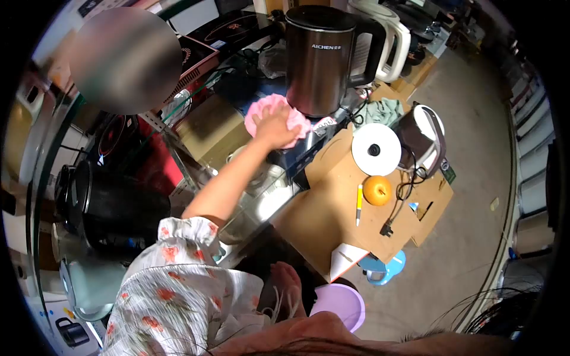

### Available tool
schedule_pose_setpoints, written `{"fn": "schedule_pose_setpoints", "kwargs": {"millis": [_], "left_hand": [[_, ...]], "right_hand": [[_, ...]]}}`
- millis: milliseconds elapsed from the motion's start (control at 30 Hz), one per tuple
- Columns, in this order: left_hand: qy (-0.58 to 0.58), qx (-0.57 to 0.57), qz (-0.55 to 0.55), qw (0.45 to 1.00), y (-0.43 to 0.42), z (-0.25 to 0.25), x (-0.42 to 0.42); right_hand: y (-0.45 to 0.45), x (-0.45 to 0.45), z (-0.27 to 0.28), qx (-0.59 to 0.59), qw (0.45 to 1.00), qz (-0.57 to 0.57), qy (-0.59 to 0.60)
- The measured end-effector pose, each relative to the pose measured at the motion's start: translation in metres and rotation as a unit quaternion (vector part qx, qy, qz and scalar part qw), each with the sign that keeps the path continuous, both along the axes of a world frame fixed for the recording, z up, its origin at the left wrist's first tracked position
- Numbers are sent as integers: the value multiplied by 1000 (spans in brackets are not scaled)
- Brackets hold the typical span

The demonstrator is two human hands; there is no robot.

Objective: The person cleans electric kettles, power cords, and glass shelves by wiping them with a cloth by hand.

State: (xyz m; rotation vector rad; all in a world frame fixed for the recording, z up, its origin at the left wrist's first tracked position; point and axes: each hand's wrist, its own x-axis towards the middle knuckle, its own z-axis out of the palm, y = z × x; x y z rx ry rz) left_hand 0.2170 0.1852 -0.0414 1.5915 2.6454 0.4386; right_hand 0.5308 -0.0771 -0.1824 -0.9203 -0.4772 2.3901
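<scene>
The left hand lies over a pink cloth on a dark, glossy panel, its fingers spread across the folds; whether they clamp the cloth cannot be told. Lower down, a dim patch of skin shows near the hem of the patterned shirt; whether it is the right hand cannot be told, nor can that hand's grip.

The cloth sits just beside the foot of a tall brown kettle, which stands upright on the counter. A cream kettle is behind it, with a crumpled green cloth nearer the edge. To the left, a brown box shows among the glass edges, and farther back lies a black hob. A bulky black appliance stands at the near left.

On the right, flattened cardboard bears a white disc, a round orange fruit, a yellow pen and a black plug. Below are a purple basin and a blue object on the grey floor, which runs back as an aisle.
</scene>
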Motion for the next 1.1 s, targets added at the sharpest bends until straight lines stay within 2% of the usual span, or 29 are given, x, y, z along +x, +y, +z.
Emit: {"fn": "schedule_pose_setpoints", "kwargs": {"millis": [100, 167, 200, 233, 267, 300, 333, 367, 433, 500, 533, 567, 600, 633, 667, 733, 767, 833, 900, 1000, 1100], "left_hand": [[-2, -22, -28, 999, -36, 17, 47], [5, -18, -76, 997, -64, 5, 51], [-30, 2, -95, 995, -81, -1, 47], [1, 2, -108, 994, -92, -5, 41], [10, -15, -70, 997, -105, 5, 43], [-17, 1, -81, 997, -114, 2, 33], [13, 18, -67, 998, -120, -8, 27], [145, 84, -45, 985, -132, -1, 40], [147, 156, -143, 966, -168, 38, 78], [10, 197, -273, 942, -227, 30, 120], [-98, 80, -264, 956, -270, 20, 145], [-146, -25, -239, 960, -311, 16, 165], [-201, -76, -228, 949, -354, -35, 158], [-235, -206, -202, 928, -398, -84, 141], [-264, -398, -135, 868, -443, -145, 115], [-271, -514, -58, 812, -540, -225, 76], [-277, -539, -18, 795, -586, -245, 64], [-309, -532, 51, 787, -650, -252, 65], [-341, -509, 106, 783, -684, -243, 77], [-378, -477, 163, 776, -683, -242, 93], [-390, -458, 193, 775, -644, -237, 108]], "right_hand": [[0, 5, 23, 47, 996, 31, -64], [-1, 10, 38, 61, 994, 12, -85], [-5, 17, 44, 65, 993, -2, -98], [-8, 25, 44, 59, 993, -44, -93], [-13, 35, 42, 52, 991, -87, -90], [-19, 48, 44, 47, 986, -132, -86], [-22, 66, 64, 88, 977, -157, -117], [-28, 85, 64, 148, 959, -173, -169], [-41, 133, 74, 68, 951, -250, -169], [-77, 183, 38, 83, 935, -261, -226], [-95, 207, 18, 47, 940, -175, -290], [-120, 229, -8, 7, 934, -84, -348], [-167, 254, -68, 80, 959, -61, -266], [-213, 278, -125, 143, 974, -40, -173], [-241, 286, -137, 169, 973, -8, -156], [-261, 278, -120, 84, 940, 77, -322], [-266, 277, -115, 55, 922, 106, -368], [-265, 273, -100, 22, 903, 125, -411], [-257, 263, -86, 0, 892, 137, -431], [-220, 241, -82, -22, 884, 132, -448], [-184, 225, -79, -51, 876, 124, -464]]}}
